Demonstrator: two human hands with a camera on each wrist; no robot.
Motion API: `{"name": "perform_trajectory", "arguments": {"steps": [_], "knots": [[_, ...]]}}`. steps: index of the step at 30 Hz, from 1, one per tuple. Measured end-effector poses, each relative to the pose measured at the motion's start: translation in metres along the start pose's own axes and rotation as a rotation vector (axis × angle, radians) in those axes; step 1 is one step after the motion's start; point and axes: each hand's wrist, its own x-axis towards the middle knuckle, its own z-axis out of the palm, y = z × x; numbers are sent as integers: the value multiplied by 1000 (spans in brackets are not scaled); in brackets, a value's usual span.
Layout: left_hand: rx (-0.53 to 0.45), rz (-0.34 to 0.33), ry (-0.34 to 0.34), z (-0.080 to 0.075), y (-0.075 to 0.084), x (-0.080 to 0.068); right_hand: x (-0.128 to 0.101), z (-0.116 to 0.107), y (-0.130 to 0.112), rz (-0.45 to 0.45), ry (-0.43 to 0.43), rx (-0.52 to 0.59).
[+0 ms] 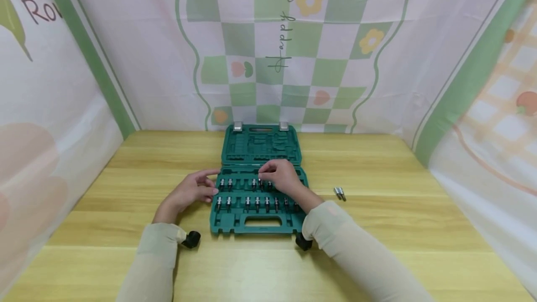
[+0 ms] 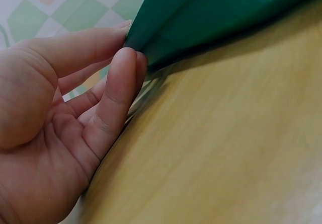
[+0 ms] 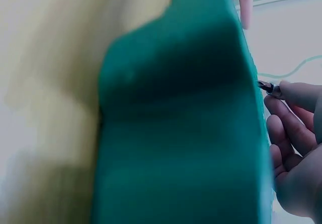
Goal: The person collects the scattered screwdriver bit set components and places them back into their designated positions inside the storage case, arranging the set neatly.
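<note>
A green tool case (image 1: 228, 222) lies opened out on the table, holding rows of silver bit sockets (image 1: 258, 203) with dark tips. Over the back row, my right hand (image 1: 285, 178) pinches one bit socket (image 3: 270, 87) between thumb and fingertips; in the right wrist view its dark tip meets the case edge. My left hand (image 1: 190, 192) rests against the case's left side, index finger stretched along the edge. In the left wrist view, the left fingertips (image 2: 123, 65) touch the case corner. Two bit sockets (image 1: 340, 193) lie on the table right of the case.
The case lid (image 1: 262, 143), with moulded recesses and two grey latches, lies back toward the patterned cloth (image 1: 277, 59). Cloth walls also stand left and right of the wooden table (image 1: 377, 162). Several slots between the sockets hold nothing.
</note>
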Motion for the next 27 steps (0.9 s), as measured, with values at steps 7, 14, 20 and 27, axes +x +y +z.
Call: {"name": "perform_trajectory", "arguments": {"steps": [7, 14, 20, 27], "knots": [[-6, 7, -4, 1, 0, 1, 0, 10, -6, 3, -24, -3], [-7, 1, 3, 0, -1, 1, 3, 19, -13, 13, -33, -31], [-2, 7, -3, 0, 0, 0, 5, 26, -19, 44, -28, -37], [6, 4, 3, -1, -1, 1, 7, 31, -19, 33, -39, -82]]}}
